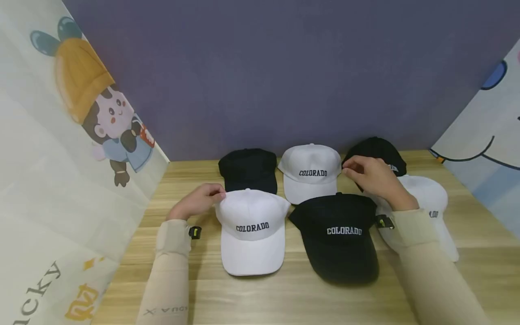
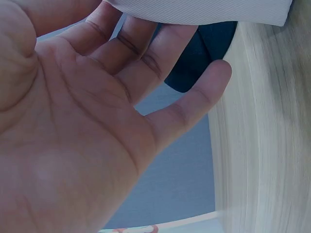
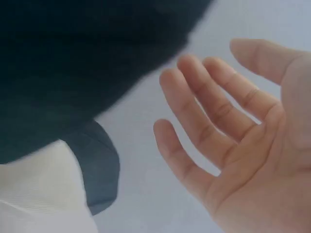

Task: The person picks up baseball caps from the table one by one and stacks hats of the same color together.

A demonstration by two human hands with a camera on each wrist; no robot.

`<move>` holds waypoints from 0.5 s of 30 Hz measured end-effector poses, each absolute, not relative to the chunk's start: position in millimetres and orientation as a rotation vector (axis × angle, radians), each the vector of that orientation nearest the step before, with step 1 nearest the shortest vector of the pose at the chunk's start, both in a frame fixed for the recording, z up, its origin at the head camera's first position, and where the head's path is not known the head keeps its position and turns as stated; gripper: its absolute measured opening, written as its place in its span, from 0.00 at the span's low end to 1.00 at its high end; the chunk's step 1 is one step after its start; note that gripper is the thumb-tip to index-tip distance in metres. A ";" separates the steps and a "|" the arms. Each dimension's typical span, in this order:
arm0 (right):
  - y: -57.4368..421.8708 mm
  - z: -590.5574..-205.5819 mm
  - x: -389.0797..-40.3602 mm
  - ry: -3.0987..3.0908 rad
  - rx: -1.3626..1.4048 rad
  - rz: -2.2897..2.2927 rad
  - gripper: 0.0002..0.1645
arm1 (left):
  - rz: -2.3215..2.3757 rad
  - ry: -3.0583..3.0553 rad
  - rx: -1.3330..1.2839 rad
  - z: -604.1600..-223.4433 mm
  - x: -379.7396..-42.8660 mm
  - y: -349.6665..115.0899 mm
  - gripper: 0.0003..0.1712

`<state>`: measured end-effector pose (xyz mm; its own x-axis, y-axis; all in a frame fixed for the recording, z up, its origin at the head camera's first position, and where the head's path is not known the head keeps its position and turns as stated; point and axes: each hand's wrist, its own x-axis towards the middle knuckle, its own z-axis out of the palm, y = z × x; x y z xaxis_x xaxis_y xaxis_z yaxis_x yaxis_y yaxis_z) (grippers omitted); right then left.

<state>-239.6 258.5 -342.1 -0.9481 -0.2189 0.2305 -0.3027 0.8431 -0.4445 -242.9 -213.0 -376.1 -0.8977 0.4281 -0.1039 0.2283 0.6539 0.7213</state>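
Note:
At the upper left edge of the front white cap, my left hand pinches the fabric between thumb and fingertips. The left wrist view has several fingers reaching behind the cap's white cloth, the little finger stretched out apart. My right hand hovers over the right side with fingers loosely bent and nothing in them. Below and left of it lies a black cap lettered COLORADO. In the right wrist view, a dark cap fills the upper left, apart from the fingertips.
Behind stand a black cap, a white cap and another black cap. A second front white cap is partly behind my right forearm. A grey-blue panel closes the wooden table at the back; printed sheets flank it.

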 end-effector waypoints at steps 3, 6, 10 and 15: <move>256.3 -335.1 -247.6 -2.883 0.389 0.673 0.14 | 1.082 2.604 0.524 -376.9 -243.9 -211.7 0.09; 251.6 -330.2 -260.8 -2.932 0.383 0.640 0.15 | 1.074 2.607 0.500 -375.2 -242.7 -211.5 0.10; 245.5 -329.1 -278.3 -3.000 0.355 0.642 0.17 | 1.077 2.607 0.476 -374.3 -241.8 -211.4 0.10; 244.6 -332.0 -294.3 -3.079 0.340 0.651 0.19 | 1.099 2.586 0.470 -375.8 -241.8 -211.7 0.10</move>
<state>-294.3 244.6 -332.0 -0.9767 -0.2137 0.0213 -0.2040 0.8925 -0.4024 -241.8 -211.7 -375.8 -0.9042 0.4046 -0.1369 0.1823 0.6555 0.7329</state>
